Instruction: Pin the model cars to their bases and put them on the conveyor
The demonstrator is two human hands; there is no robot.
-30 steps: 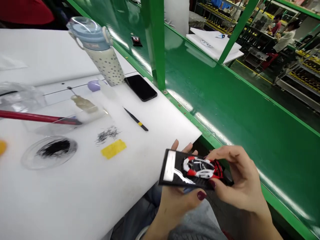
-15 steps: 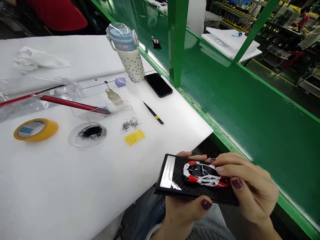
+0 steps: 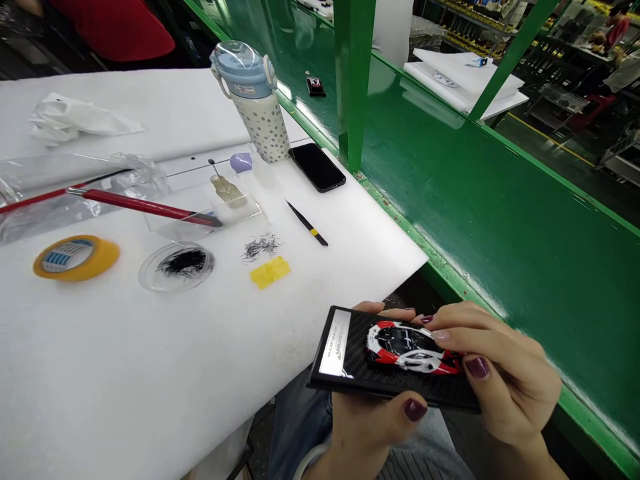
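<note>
Left hand (image 3: 370,427) grips black display base (image 3: 350,370) from below, thumb on front edge, fingers curled behind far edge. Right hand (image 3: 500,373) fingers closed over red-white model car (image 3: 410,348) sitting on the base, touching its roof and rear. Base held over lap, just off the white table (image 3: 150,387) edge. On table: yellow patch (image 3: 270,272), dish of black bits (image 3: 176,265), tape roll (image 3: 75,257), black tweezers (image 3: 307,224), phone (image 3: 317,167), dotted bottle (image 3: 255,100). Green conveyor (image 3: 475,193) to the right.
</note>
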